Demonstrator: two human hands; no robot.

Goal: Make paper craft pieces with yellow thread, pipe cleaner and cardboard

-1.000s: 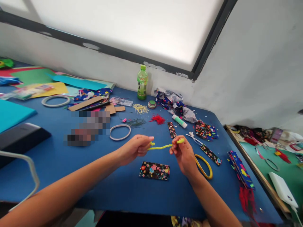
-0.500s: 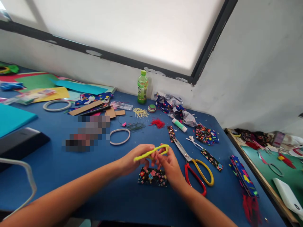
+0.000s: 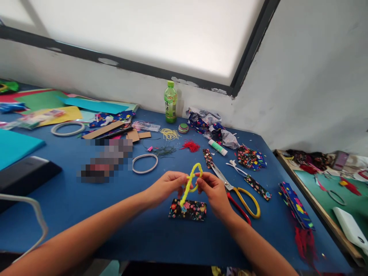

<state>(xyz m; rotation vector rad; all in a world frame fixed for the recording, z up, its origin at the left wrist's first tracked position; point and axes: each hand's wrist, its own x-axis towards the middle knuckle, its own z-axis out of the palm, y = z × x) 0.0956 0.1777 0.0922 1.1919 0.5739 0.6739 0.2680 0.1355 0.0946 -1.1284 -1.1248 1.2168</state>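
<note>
Between my two hands is a yellow fuzzy pipe cleaner (image 3: 186, 193), bent into a loop with one end hanging down. My left hand (image 3: 170, 184) pinches it from the left side. The fingertips of my right hand (image 3: 211, 188) grip the loop on its right side. Just below them a black floral fabric piece (image 3: 188, 211) lies flat on the blue table. Scissors with one red and one yellow handle (image 3: 230, 188) rest to the right of my right hand, partly hidden by it.
A green bottle (image 3: 170, 102) stands at the back. Nearby lie a glue stick (image 3: 217, 147), red threads (image 3: 191, 146) and a pale ring (image 3: 145, 163). Fabric strips (image 3: 297, 207) sit at the right edge. Coloured paper (image 3: 97, 105) covers the back left.
The yellow pipe cleaner has turned from nearly level to steep, its free end now pointing down. Both hands have moved slightly apart around it.
</note>
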